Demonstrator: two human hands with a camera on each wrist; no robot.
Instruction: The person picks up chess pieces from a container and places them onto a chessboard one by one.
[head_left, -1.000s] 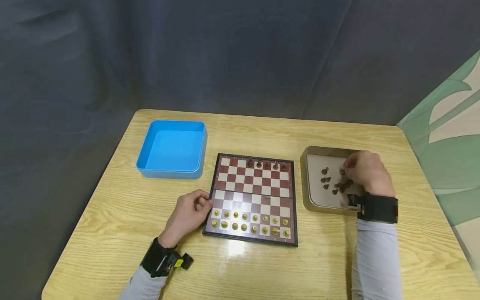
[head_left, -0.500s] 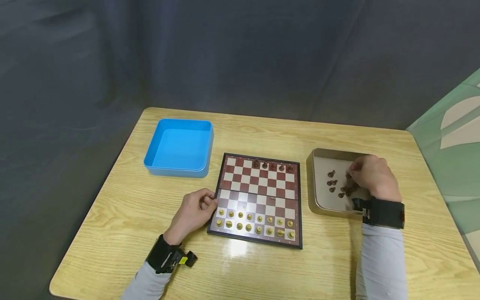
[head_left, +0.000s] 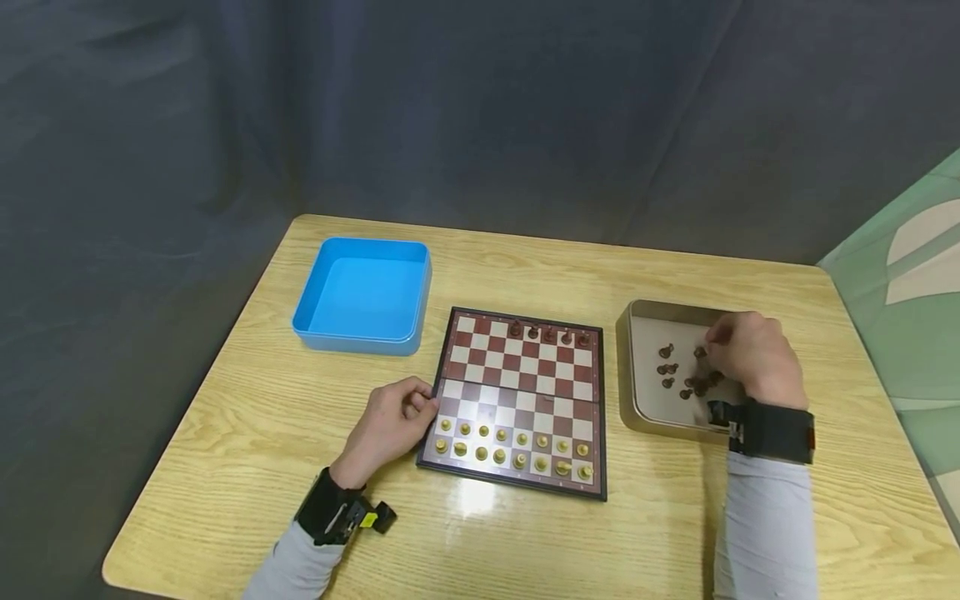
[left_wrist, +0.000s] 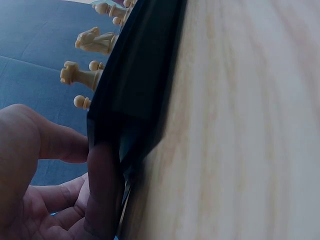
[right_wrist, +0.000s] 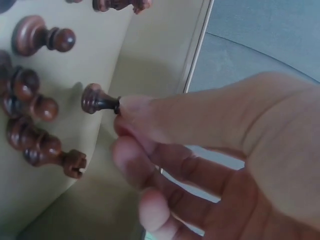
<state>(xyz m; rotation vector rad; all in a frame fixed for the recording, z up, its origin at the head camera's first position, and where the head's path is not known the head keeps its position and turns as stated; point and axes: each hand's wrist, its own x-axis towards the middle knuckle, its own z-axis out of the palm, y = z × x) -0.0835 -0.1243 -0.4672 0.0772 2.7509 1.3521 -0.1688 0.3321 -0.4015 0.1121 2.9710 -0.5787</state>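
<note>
Between thumb and index finger, my right hand [head_left: 759, 354] pinches a dark brown chess piece [right_wrist: 95, 100] over the metal tin [head_left: 637, 408]. The fingertips hide the piece's top. Whether its base touches the tin's floor I cannot tell. Several more brown pieces lie loose in the tin, among them a pawn [right_wrist: 42, 37] and a rook [right_wrist: 50, 152]. My left hand [head_left: 390, 425] holds the left edge of the folding chessboard [head_left: 525, 400] between thumb and finger. Yellowish pieces, including a rook [left_wrist: 80, 76] and a knight [left_wrist: 95, 40], fill the board's two near rows. Several brown pieces [head_left: 550, 335] stand at its far right.
A blue box [head_left: 360, 342] with nothing in it stands at the back left of the wooden table [head_left: 510, 550]. Dark cloth [head_left: 480, 117] hangs behind the table. A green patterned surface [head_left: 922, 308] lies beyond the right edge.
The whole head view has shifted, so the things appear further right. My right hand has come slightly nearer within the tin, at a brown piece. The left hand stays at the board's edge.
</note>
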